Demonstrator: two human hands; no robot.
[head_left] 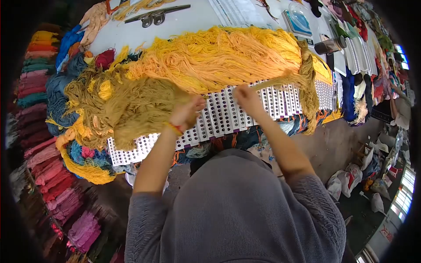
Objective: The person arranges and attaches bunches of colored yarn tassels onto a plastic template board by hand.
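My left hand (187, 115), with a red and yellow band at the wrist, is closed at the right end of a thick bundle of olive-brown yarn (142, 105). To its right, my right hand (249, 101) grips a thinner strand of olive yarn (280, 81), which runs up to the right toward a hanging olive skein (308, 87). Both hands are above a row of white strips with punched holes (219, 111). Behind them lies a large heap of yellow and peach yarn (219, 57). Motion blurs the fingers slightly.
A metal clamp-like bar (157, 16) lies on the white table (193, 24). A scale (299, 24) and a dark jar (330, 45) stand at the back right. Coloured skeins hang on a rack (37, 87) at left. Bags (351, 179) lie on the floor at right.
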